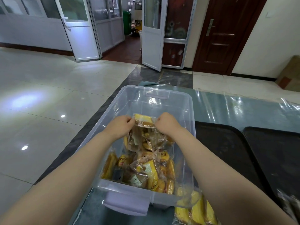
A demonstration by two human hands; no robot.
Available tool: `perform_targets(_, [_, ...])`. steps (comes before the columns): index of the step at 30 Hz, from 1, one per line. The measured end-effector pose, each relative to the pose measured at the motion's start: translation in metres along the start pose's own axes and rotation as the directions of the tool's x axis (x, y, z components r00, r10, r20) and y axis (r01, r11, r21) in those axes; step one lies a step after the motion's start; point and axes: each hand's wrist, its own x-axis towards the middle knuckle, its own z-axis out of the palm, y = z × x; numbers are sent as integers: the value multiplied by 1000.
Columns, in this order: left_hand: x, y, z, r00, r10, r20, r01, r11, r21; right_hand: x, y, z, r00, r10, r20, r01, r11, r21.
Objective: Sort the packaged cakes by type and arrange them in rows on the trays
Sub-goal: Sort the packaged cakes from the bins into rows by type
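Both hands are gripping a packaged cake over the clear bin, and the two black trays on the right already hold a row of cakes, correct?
Not quite. The head view shows both the left hand and right hand pinching a packaged cake above the clear bin, but the two black trays show no cakes on their visible surfaces.

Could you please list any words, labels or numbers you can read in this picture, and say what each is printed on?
"面包": seemingly, in red, on a yellow cake packet in the clear bin.
Red and yellow label on another packet: too blurred to read.
Pale print on the bag of cakes held by both hands: unreadable.
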Motion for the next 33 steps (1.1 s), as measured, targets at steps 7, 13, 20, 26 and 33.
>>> perform_targets(7, [-15, 24, -18, 987, 86, -134, -89, 996, -17, -19, -1, -14, 1000, -3, -23, 7, 989, 150])
perform_targets(13, [-41, 49, -27, 974, 95, -203, -107, 993, -49, -45, 3, -35, 999, -12, -49, 26, 959, 282])
perform_targets(20, [-68, 95, -28, 940, 139, -311, -167, 984, -64, -89, 26, -51, 991, 13, -133, 56, 863, 502])
perform_targets(26, [-92, 142, -28, 874, 211, -439, -302, 941, -150, -129, 52, -82, 969, 29, -245, 151, 717, 680])
perform_targets(33, [-119, 202, -6, 838, 241, -490, -401, 881, -253, -172, 113, -109, 919, 124, -374, 224, 616, 755])
